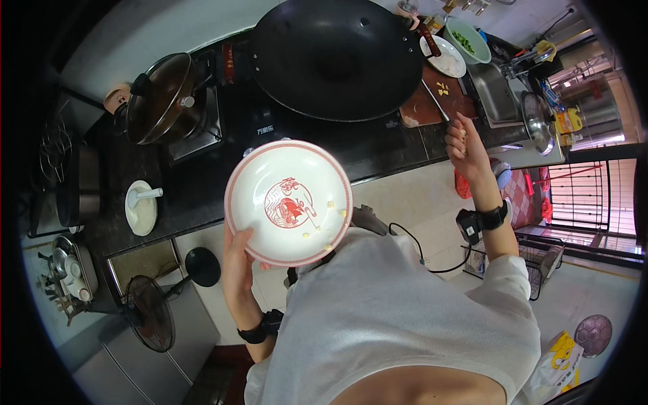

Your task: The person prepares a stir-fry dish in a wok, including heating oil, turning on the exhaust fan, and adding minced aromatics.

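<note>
My left hand grips the lower left rim of a white plate with a red border and a red printed picture. The plate is held in front of the counter, with several small pale yellow food bits on its right side. My right hand is closed in a loose fist, with small pale pieces showing between its fingers. A thin metal utensil ends close by its fingertips; whether they touch is unclear. Beyond is a brown cutting board, with yellow slices on it. A large black wok partly covers the board.
A lidded pot stands on the left burner. On the counter sit a dish of white powder with a spoon, a plate of white food, a green bowl of chopped greens and a sink. A fan stands lower left.
</note>
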`<state>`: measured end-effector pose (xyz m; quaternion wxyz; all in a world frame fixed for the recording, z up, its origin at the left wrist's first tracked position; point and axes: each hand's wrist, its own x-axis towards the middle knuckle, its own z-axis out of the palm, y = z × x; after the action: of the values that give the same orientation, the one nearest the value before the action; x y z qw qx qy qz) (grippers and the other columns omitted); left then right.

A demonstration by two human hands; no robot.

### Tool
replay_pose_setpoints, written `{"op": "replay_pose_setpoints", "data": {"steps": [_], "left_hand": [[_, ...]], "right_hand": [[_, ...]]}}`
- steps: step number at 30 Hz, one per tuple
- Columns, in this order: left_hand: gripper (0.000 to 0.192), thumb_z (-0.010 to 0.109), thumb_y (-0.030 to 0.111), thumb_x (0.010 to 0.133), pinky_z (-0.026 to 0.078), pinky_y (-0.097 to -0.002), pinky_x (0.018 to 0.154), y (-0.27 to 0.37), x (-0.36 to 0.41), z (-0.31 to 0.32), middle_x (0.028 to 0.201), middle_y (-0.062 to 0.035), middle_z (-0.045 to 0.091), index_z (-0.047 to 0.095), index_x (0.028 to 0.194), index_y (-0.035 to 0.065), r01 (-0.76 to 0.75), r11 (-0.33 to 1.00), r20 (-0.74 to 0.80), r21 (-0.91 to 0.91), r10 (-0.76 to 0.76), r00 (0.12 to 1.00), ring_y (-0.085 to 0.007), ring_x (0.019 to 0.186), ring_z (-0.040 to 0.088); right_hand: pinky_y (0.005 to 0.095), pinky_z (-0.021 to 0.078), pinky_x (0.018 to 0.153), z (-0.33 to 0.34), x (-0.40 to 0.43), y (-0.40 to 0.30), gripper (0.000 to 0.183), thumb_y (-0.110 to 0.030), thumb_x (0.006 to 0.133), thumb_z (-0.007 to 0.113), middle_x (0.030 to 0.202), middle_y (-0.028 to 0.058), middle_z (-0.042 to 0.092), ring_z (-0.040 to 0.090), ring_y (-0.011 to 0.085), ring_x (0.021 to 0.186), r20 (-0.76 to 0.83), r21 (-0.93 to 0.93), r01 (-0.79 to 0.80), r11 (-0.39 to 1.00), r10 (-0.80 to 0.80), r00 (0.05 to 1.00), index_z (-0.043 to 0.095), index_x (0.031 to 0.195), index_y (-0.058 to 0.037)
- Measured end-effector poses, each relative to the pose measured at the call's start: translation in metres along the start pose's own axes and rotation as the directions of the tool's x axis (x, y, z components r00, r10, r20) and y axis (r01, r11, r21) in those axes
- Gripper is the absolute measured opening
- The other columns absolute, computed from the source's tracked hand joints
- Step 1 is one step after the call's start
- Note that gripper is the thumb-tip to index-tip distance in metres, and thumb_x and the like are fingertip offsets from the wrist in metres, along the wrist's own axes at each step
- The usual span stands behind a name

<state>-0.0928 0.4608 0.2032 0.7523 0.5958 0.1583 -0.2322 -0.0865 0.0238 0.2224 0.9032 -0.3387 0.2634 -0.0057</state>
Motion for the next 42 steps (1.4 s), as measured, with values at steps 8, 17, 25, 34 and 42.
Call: {"op": "replay_pose_setpoints", "data": {"steps": [8,17,25,34,42], "left_hand": [[0.054,0.042,0.012,0.079,0.041,-0.0243,0.033,-0.015,-0.026,0.011,0.087,-0.015,0.055,0.027,0.13,0.0021,-0.017,0.997,-0.097,-0.078,0.009,0.995,-0.0168,0.047,0.055],[0.05,0.043,0.011,0.078,0.039,-0.0252,0.032,-0.111,-0.129,0.055,0.088,-0.0142,0.055,0.031,0.126,0.0027,-0.073,0.975,-0.278,-0.208,0.013,0.961,-0.0177,0.049,0.054],[0.042,0.047,0.012,0.075,0.039,-0.0255,0.033,-0.193,-0.203,0.122,0.079,-0.0134,0.055,0.039,0.115,-0.0017,-0.021,0.953,-0.299,-0.301,-0.073,0.951,-0.0187,0.045,0.052],[0.032,0.046,0.016,0.08,0.039,-0.0258,0.035,-0.247,-0.242,0.148,0.069,-0.0104,0.054,0.042,0.106,-0.001,-0.124,0.965,-0.353,-0.229,0.037,0.935,-0.0165,0.041,0.049],[0.04,0.039,0.013,0.083,0.039,-0.0255,0.036,-0.26,-0.263,0.151,0.078,-0.0123,0.053,0.031,0.122,0.0057,-0.119,0.969,-0.319,-0.215,0.045,0.947,-0.0172,0.046,0.051]], "right_hand": [[0.0247,0.0427,0.064,0.086,0.125,0.006,0.038,-0.038,0.088,0.047,0.074,0.0045,0.057,0.053,0.0125,0.066,0.174,-0.615,0.522,0.591,-0.544,0.821,0.056,0.08,-0.0025],[0.0315,0.0411,0.065,0.109,0.119,-0.036,0.025,-0.025,0.091,0.038,0.08,0.0055,0.048,0.046,0.0149,0.067,0.031,-0.098,0.627,0.773,-0.627,0.778,0.049,0.091,-0.0023],[0.0233,0.017,0.04,-0.05,0.039,-0.082,0.017,-0.003,0.077,0.037,0.054,-0.0005,0.022,0.022,0.0103,0.045,0.458,0.662,-0.328,0.674,-0.017,0.889,0.032,0.062,-0.0073],[0.0231,0.0301,0.045,-0.118,-0.11,-0.004,0.017,0.002,0.08,0.035,0.061,0.0008,0.034,0.033,0.0098,0.051,0.367,0.571,-0.526,0.631,0.376,0.851,0.036,0.064,-0.005],[0.0216,0.0378,0.054,-0.102,-0.202,0.151,0.02,-0.017,0.092,0.042,0.072,-0.0008,0.048,0.043,0.0066,0.06,0.429,-0.651,-0.348,0.675,0.705,0.565,0.049,0.076,-0.0079]]}}
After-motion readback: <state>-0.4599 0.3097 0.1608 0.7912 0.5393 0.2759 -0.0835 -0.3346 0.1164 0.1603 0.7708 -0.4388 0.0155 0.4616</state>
